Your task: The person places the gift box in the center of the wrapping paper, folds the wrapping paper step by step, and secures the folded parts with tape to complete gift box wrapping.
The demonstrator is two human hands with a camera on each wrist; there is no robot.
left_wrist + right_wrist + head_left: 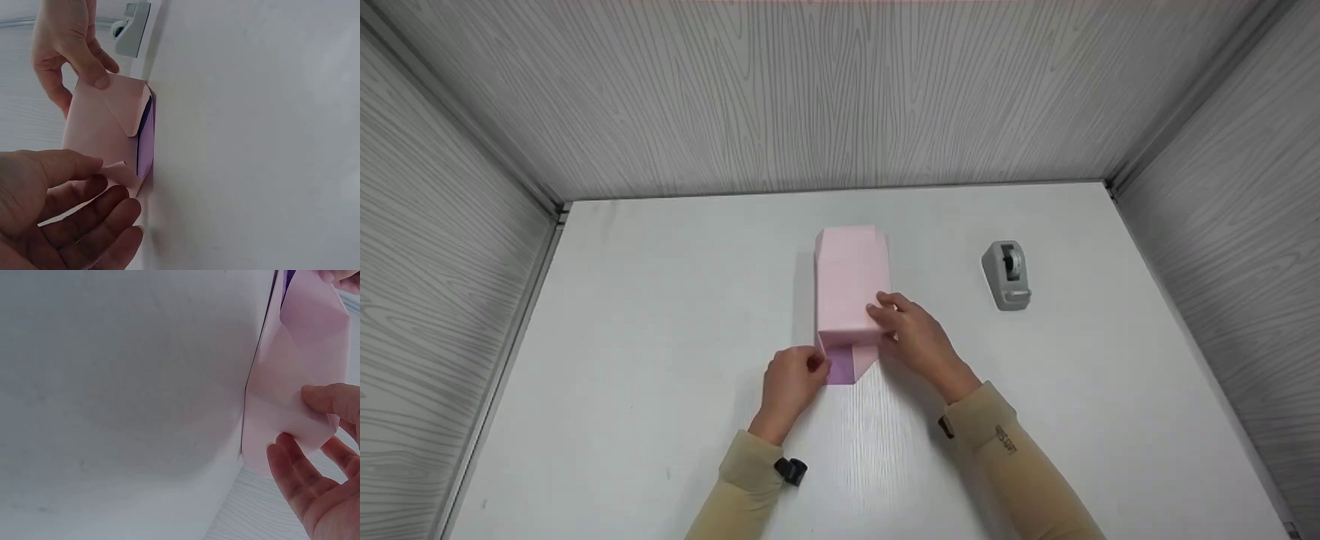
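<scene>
A pink paper box point(851, 281) with a purple inside lies lengthwise on the white table, its end with folded flaps facing me. At that end's left corner, my left hand point(793, 381) pinches a small flap point(125, 173) between thumb and index finger, the other fingers loosely bent. My right hand point(919, 337) holds the box by its near right side, with fingertips on the top and the thumb on the end face. In the left wrist view, a pointed flap point(126, 104) is folded over the end, and a dark slit shows beside the purple inner paper point(146, 143).
A grey tape dispenser point(1006, 275) stands on the table point(675, 300) to the right of the box. Grey wood-grain panels point(840, 97) wall the table in at the back and on both sides.
</scene>
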